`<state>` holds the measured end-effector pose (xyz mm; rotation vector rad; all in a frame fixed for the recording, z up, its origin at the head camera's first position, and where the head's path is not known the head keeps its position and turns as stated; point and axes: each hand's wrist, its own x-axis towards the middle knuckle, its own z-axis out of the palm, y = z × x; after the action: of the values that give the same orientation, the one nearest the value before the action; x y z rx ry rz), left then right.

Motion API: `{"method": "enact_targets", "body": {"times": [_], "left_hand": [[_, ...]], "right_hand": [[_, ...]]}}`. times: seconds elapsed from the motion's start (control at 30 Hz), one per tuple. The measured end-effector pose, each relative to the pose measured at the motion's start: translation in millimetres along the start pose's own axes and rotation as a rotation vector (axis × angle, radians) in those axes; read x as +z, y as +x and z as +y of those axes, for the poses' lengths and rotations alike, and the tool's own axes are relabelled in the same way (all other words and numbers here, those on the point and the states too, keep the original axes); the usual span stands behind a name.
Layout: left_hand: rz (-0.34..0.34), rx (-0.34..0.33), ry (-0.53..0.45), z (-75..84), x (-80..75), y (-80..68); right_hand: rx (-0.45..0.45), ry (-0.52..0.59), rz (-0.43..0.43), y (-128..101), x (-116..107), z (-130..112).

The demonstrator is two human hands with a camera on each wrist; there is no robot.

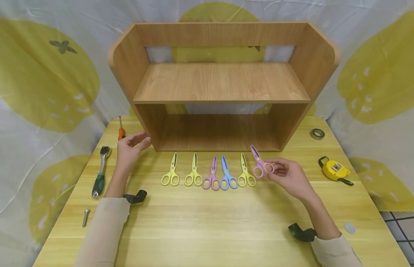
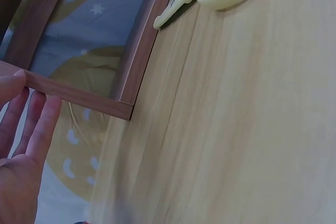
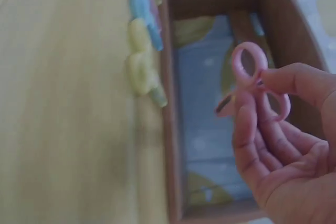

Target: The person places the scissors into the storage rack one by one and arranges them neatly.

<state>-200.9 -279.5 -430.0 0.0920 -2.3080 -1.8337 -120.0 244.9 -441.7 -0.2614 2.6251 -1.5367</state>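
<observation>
My right hand (image 1: 290,176) pinches pink scissors (image 1: 258,159) by a handle loop, blades pointing away; the right wrist view also shows these scissors (image 3: 249,72) between thumb and fingers. A row of scissors lies before the shelf: yellow scissors (image 1: 173,170) at the left, then yellow scissors (image 1: 194,170), purple-pink scissors (image 1: 213,174), blue scissors (image 1: 226,172), and yellow scissors (image 1: 244,170). With fairly straight fingers, my left hand (image 1: 128,150) touches the left side panel of the wooden shelf (image 1: 220,81); its fingertips (image 2: 50,103) meet the panel's edge in the left wrist view.
On the left lie an orange-handled screwdriver (image 1: 121,132), a ratchet wrench (image 1: 101,172) and a bolt (image 1: 85,218). To the right are a tape roll (image 1: 317,134), a yellow tape measure (image 1: 335,170) and a white disc (image 1: 350,228). A patterned curtain (image 1: 43,129) surrounds the table.
</observation>
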Motion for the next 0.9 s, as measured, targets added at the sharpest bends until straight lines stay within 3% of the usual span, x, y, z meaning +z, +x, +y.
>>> {"method": "enact_targets", "body": {"times": [0.13, 0.2, 0.37, 0.5, 0.67, 0.9], "left_hand": [[-0.01, 0.022, 0.019, -2.5, -0.6, 2.3], [-0.022, 0.018, -0.024, -5.3, -0.5, 4.0], [-0.072, -0.03, -0.144, -15.3, -1.4, 7.9], [-0.083, -0.068, -0.156, -20.4, -2.6, 7.4], [-0.083, -0.075, -0.158, -20.6, -2.7, 6.8], [-0.054, -0.056, -0.225, -22.3, 1.4, 7.4]], "right_hand": [[-0.079, 0.086, 0.003, 0, 1, -21], [-0.123, 0.128, 0.006, 0, 1, -33], [-0.249, 0.215, 0.036, 3, -1, -70], [-0.337, 0.264, 0.066, 13, -5, -98], [-0.382, 0.306, 0.103, 34, -8, -130], [-0.347, 0.276, 0.163, 79, 3, -165]]}}
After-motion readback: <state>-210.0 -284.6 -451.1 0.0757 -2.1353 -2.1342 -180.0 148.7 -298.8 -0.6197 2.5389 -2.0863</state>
